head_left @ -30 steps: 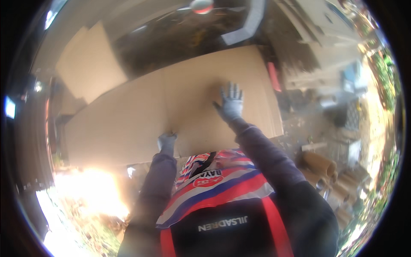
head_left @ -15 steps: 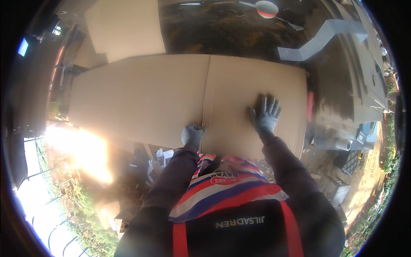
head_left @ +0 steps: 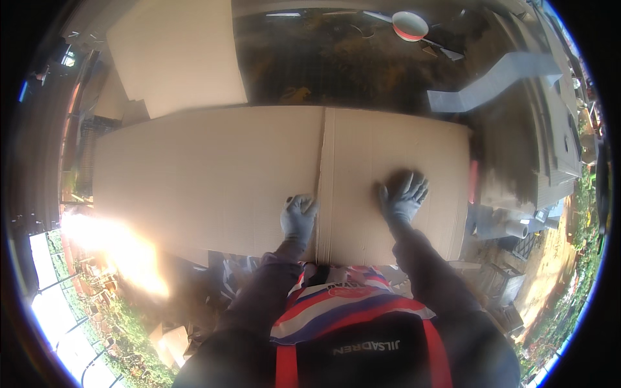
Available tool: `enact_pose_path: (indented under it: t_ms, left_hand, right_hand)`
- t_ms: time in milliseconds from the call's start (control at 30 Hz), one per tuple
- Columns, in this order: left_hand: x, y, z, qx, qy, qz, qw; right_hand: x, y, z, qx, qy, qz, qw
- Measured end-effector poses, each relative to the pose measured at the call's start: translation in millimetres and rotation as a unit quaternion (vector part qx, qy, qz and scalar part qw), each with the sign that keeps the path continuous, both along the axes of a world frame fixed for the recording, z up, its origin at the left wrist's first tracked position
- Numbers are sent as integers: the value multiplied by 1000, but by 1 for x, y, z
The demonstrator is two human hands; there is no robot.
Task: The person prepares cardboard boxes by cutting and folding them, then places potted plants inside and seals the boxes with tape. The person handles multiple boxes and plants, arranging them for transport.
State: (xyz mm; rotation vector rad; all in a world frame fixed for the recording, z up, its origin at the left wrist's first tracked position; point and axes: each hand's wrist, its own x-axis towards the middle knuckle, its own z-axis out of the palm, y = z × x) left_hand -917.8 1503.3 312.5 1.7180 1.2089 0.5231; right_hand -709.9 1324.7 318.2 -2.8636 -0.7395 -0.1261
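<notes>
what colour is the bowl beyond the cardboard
The bowl is whitish inside, with red on its side; head view.

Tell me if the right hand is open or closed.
Open: the gloved right hand has its fingers extended and thumb held apart, over the brown cardboard.

White lettering (head_left: 367, 348) on black garment (head_left: 362, 373), red emblem (head_left: 350, 292) on striped cloth (head_left: 346, 310)

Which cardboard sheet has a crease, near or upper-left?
The near sheet, under the left hand and right hand: a crease crosses it beside the left hand, while the upper-left sheet shows none.
</notes>
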Motion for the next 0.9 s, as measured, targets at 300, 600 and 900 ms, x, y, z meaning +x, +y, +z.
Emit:
enact_pose_path:
  t_ms: [300,600,900]
  left_hand:
    - [196,171,-38,15,160,-54,986]
    - [198,161,-1,-14,191,-76,979]
    - [208,175,1,11,285,-93,954]
  right_hand:
    - [6,-10,-22,1,-64,38,997]
    - [7,-12,-17,-30,-19,10,999]
    - [5,-5,-7,-62,32,-17,997]
